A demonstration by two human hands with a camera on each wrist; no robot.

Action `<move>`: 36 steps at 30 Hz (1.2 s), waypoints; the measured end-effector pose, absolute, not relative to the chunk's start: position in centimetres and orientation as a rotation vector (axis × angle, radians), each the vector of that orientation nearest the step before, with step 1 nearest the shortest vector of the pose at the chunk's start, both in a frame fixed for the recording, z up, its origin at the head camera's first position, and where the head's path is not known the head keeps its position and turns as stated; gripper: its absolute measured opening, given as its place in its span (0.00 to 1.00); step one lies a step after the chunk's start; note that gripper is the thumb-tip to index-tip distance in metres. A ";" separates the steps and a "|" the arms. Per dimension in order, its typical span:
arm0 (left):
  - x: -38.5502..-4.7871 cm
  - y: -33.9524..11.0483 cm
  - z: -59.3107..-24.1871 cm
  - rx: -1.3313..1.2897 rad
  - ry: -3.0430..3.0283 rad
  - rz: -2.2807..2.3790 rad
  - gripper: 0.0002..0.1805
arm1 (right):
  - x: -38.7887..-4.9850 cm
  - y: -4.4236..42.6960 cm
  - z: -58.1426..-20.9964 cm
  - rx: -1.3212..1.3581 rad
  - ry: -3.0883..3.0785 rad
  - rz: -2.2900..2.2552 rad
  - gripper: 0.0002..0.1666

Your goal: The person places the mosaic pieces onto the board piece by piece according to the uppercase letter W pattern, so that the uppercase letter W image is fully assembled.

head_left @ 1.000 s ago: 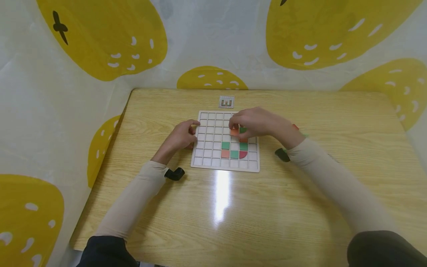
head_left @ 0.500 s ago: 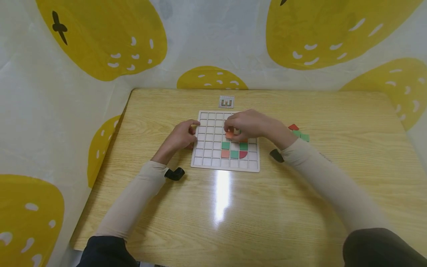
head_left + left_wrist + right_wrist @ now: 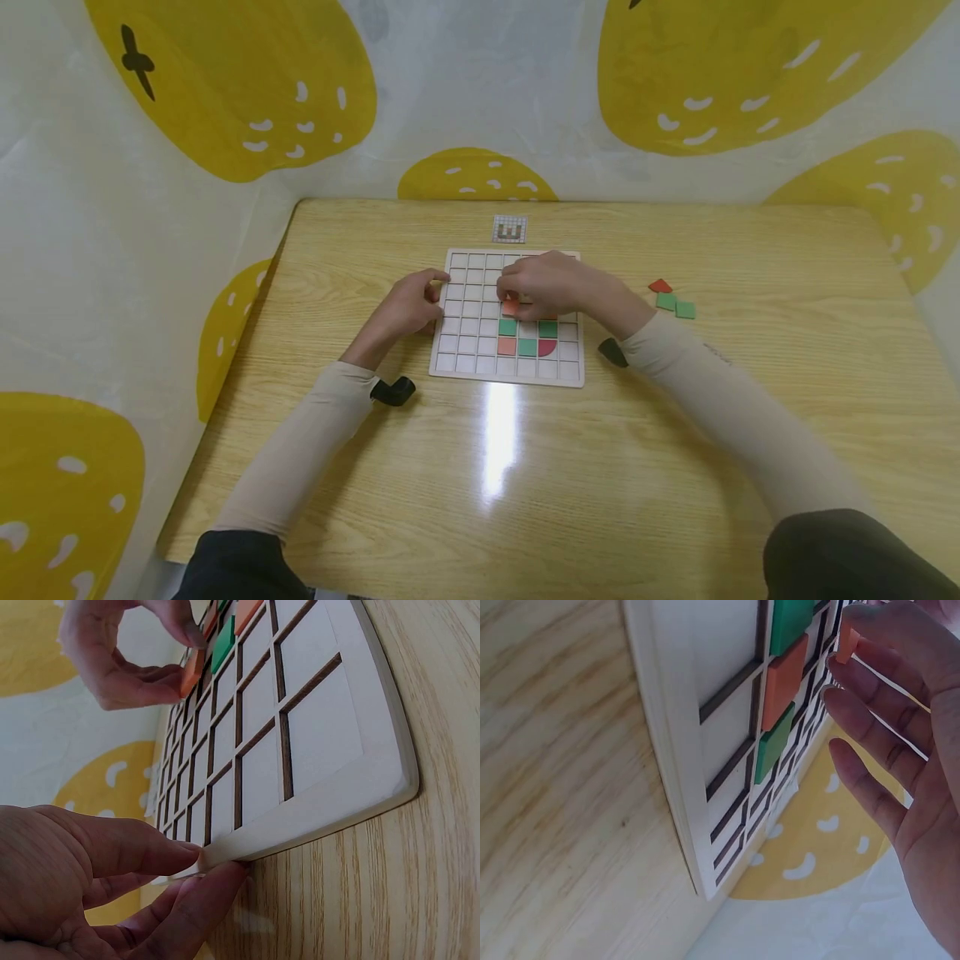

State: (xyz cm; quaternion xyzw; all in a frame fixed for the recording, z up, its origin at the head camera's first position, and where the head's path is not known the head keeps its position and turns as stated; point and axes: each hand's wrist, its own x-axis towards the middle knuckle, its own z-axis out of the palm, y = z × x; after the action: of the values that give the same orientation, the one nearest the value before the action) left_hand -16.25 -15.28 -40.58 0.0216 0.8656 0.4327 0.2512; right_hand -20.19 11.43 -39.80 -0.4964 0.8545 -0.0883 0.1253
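A white square grid board [image 3: 467, 342] lies on the table. At its left edge, my left hand [image 3: 408, 305] pinches the rim between thumb and fingers; the left wrist view shows the thumb [image 3: 142, 844] on the border. My right hand [image 3: 553, 283] is over the board, pinching an orange square tile [image 3: 847, 643] between thumb and fingertips. That tile is tilted above a cell just beyond a green tile [image 3: 507, 327]. Nearer cells hold an orange tile [image 3: 507, 346], another green tile [image 3: 527, 347] and a red rounded piece [image 3: 547, 347]. My right hand hides part of the board.
Right of the board lie a red triangular piece [image 3: 660, 286] and two loose green squares [image 3: 676, 306]. A small patterned card [image 3: 510, 229] lies behind the board. Patterned cloth [image 3: 480, 92] hangs along the table's back and left. Light reflects off the wooden table [image 3: 360, 500].
My right hand has moved left and slightly nearer with the orange tile, uncovering the loose pieces on the right. My left hand has stayed at the board's edge.
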 end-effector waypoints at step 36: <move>-16.6 -15.2 -41.0 0.054 2.372 1.155 0.35 | -18.9 17.3 -38.3 -1.339 2.539 -0.324 0.15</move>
State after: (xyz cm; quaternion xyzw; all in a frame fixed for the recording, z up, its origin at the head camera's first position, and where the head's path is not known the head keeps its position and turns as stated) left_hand -16.56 -15.22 -40.96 0.0199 0.8706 0.4239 0.2488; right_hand -18.92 17.27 -38.29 -0.4599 0.8719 -0.1113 0.1262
